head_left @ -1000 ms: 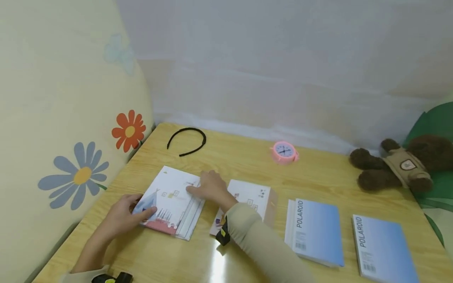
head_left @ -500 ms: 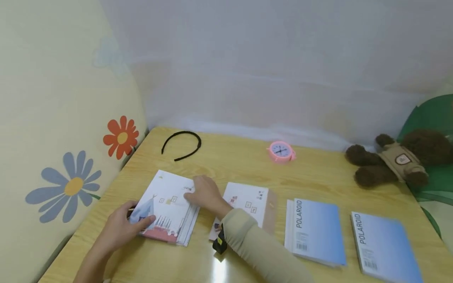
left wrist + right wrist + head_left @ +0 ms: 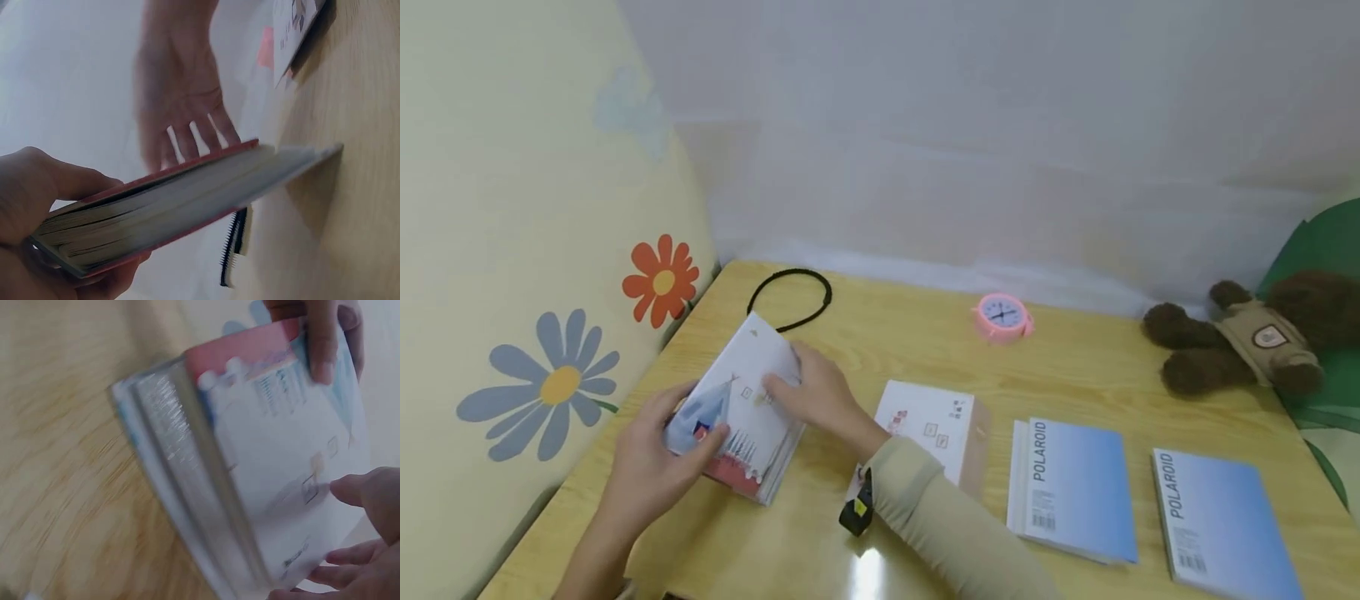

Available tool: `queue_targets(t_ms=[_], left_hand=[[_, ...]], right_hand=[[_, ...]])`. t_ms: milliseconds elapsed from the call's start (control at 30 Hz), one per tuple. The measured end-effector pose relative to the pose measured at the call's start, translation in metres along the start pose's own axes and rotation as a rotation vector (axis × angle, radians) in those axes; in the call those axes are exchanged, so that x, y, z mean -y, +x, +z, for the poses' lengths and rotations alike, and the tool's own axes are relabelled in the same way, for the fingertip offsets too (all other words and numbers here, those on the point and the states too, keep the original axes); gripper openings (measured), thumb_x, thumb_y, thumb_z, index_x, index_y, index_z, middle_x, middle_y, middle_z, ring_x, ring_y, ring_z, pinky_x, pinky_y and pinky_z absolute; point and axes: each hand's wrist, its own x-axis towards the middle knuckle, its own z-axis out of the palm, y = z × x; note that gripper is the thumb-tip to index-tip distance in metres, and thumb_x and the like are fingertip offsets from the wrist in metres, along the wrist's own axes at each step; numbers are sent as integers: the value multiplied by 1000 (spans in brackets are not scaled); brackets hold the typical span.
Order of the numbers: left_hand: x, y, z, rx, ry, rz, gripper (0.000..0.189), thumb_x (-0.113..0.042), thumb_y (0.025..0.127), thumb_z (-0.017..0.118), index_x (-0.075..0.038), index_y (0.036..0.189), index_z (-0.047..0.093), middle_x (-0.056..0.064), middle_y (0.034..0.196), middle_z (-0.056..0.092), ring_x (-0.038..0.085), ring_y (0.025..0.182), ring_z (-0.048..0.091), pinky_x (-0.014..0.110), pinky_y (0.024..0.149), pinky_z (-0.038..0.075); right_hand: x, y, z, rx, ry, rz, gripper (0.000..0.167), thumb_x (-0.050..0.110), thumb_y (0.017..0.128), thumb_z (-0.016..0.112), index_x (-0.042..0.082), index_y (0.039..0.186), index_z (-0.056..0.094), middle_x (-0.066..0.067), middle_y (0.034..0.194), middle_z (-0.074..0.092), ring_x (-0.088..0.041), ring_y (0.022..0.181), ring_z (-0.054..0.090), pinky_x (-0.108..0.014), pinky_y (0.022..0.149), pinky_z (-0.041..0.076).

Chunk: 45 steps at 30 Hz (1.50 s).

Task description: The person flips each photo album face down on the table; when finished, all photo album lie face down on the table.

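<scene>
A white photo album (image 3: pixel 751 404) with a blue tent and a pink strip on its cover is tilted up off the table in the head view. Curled round its left edge, my left hand (image 3: pixel 651 454) grips it, thumb on the cover. My right hand (image 3: pixel 823 392) holds the album's far right part, thumb on the cover and fingers over the edge. In the right wrist view the album's clear page sleeves (image 3: pixel 187 462) fan out at the opening side. The left wrist view shows the page block (image 3: pixel 150 209) edge-on between red-rimmed covers.
A second white album (image 3: pixel 925 425) lies under my right forearm. Two blue POLAROID albums (image 3: pixel 1078 492) (image 3: pixel 1228 521) lie to the right. Behind are a black headband (image 3: pixel 827 296), a pink clock (image 3: pixel 1002 318) and a brown teddy bear (image 3: pixel 1247 337). A flowered wall panel (image 3: pixel 561 387) borders the left table edge.
The album has been lifted and tilted from lying nearly flat, its top corner now overlapping the headband. Both hands have moved with it, and its pages look more closed together.
</scene>
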Motion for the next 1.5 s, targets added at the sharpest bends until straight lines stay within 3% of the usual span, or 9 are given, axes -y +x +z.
queue_targets(t_ms=[167,400,533,700,867,1033,1267,1367,1500], left_hand=[[-22,7,11,-33,20,222,63,0,69,86,3,128,63,19,115,61,25,78,61,10,54,46],[-32,0,27,22,13,324,76,-1,62,90,2,132,61,19,128,51,31,89,61,16,53,51],[-28,-4,29,103,-107,220,100,-6,59,95,-8,147,48,16,138,46,28,106,55,18,69,52],[-2,-14,20,313,-303,4,116,-7,64,94,-19,158,26,13,145,45,6,117,50,13,87,43],[16,-23,28,481,-268,-14,106,-23,66,94,-8,151,33,11,140,52,-1,120,47,13,94,37],[16,-21,39,454,-238,45,101,-21,68,93,-5,149,35,14,137,55,18,121,52,15,95,40],[20,-11,31,479,-147,61,107,-10,63,94,-3,152,34,21,141,52,38,120,54,36,94,50],[27,-9,28,468,-124,69,115,-7,59,95,-12,156,32,20,144,50,39,120,54,48,90,52],[34,-10,26,461,-23,64,107,-8,55,96,-10,149,45,28,140,49,48,120,51,59,89,49]], right_hand=[[13,1,-21,-27,143,-12,68,53,98,51,26,157,31,-5,154,42,-27,135,45,-45,105,43],[19,-4,-38,-53,229,11,60,51,97,56,35,152,39,-4,152,42,-29,133,46,-51,102,43],[14,-4,-39,-73,230,45,52,46,95,60,36,145,48,-2,147,49,-27,126,51,-48,96,47],[10,-4,-33,-66,262,37,49,46,94,61,37,142,50,-1,147,48,-26,128,49,-48,98,45],[9,-4,-28,-49,249,22,50,46,95,60,38,143,48,-3,149,46,-26,130,47,-49,100,43],[8,-4,-29,-54,276,11,47,45,96,59,38,142,49,-4,148,47,-25,127,49,-46,95,47],[-2,-6,-32,-5,451,29,50,31,99,61,33,146,47,3,152,42,-27,138,40,-32,91,51],[-7,-7,-31,-16,428,13,52,21,100,59,20,150,46,1,154,40,-28,140,39,-30,99,47],[-16,-11,-25,-28,292,25,53,13,100,57,4,150,41,-10,153,42,-26,138,40,-32,105,41]])
